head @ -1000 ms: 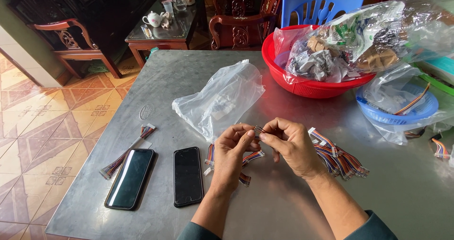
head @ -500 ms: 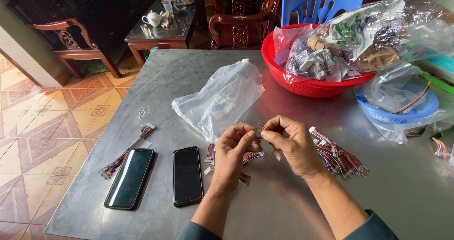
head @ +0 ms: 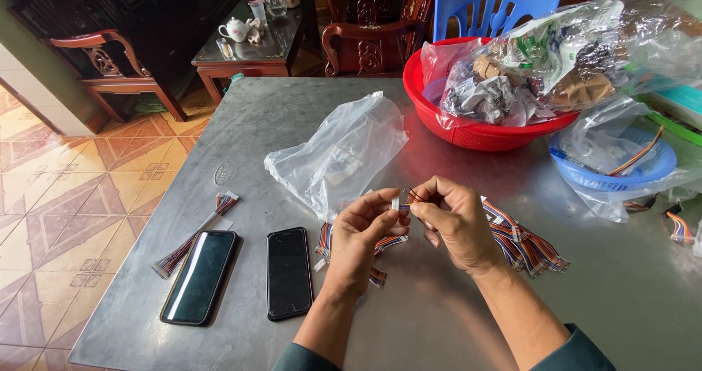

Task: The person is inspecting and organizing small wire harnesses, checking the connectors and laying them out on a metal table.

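My left hand and my right hand meet above the grey metal table, fingertips pinched together on a small white connector of a multicoloured ribbon cable. Its wires trail down under my left hand. A pile of similar cables lies just right of my right hand. More cable ends show left of my left wrist. A clear plastic bag lies crumpled just beyond my hands.
Two dark phones lie face up at the front left, a loose cable beside them. A red basin with bagged items and a blue basket stand at the right. Wooden chairs, a blue plastic chair and a side table stand beyond.
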